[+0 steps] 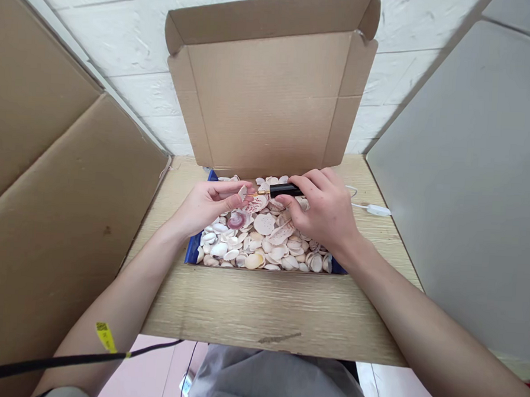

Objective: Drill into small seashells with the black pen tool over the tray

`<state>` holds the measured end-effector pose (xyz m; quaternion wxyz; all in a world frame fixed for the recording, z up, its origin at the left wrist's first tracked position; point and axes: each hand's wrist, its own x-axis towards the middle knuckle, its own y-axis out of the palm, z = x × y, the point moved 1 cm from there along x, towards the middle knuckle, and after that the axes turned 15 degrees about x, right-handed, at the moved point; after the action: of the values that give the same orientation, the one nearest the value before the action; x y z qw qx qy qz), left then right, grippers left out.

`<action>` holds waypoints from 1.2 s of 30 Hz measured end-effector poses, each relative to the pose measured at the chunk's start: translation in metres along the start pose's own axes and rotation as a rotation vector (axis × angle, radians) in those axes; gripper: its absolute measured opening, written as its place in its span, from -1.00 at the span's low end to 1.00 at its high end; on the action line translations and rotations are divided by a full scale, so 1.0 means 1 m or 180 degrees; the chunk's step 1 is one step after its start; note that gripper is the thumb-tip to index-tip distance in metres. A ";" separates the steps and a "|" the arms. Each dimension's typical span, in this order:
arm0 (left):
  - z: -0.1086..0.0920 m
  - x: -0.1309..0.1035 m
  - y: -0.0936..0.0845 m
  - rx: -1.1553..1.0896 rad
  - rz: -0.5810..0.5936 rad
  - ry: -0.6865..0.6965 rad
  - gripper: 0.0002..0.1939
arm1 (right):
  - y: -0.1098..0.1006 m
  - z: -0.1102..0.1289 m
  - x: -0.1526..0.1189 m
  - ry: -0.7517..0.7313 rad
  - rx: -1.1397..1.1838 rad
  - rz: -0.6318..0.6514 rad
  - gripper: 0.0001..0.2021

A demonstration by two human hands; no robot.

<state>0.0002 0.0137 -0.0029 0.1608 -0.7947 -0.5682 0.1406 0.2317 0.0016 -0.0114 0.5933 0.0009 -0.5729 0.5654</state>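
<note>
Pinching a small pale shell (242,192) between thumb and fingertips of the left hand (206,206), fingers narrowed around it, holding it just above the far left part of the box of shells (193,251). Gripping a black-handled tool (285,191) in the right hand (324,212), fingers curled tightly around the handle, thin yellowish tip (256,193) pointing left and meeting or nearly meeting the held shell; contact too small to tell. Hovering with both hands over the heap of shells (263,240), hands near each other, shell lying between them and level with the tool tip.

Filling the shallow blue-lined box: many white, cream and pinkish shells, among them a pink-centred round shell (236,220) just below the left hand and a larger pale flat shell (264,223) under the gap between the hands. Standing upright behind the heap: the open cardboard lid (265,98), leaning against the white wall (122,43). Resting under the box: a light wooden tabletop (263,308). Flanking the scene: brown cardboard sheets (48,181) on the left, a grey panel (470,185) on the right. Trailing behind the right hand: a white cable with an inline switch (377,210). Crossing the lower left: a black cord with a yellow tag (105,337), passing in front of the left forearm.
</note>
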 end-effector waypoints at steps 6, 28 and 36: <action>0.000 0.000 0.000 -0.0131 0.0022 0.0041 -0.58 | -0.001 0.000 0.000 -0.0016 0.0026 0.0037 -0.69; 0.004 0.000 -0.001 -0.0029 -0.0106 0.0071 -0.54 | -0.002 -0.001 -0.001 -0.0049 -0.0002 -0.0284 -0.75; 0.001 0.000 0.000 0.0045 -0.0125 0.0099 -0.54 | -0.003 -0.001 0.000 0.0025 0.0132 -0.0217 -0.76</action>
<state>-0.0001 0.0137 -0.0039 0.1780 -0.7843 -0.5801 0.1291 0.2341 0.0010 -0.0102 0.6144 0.0305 -0.5584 0.5566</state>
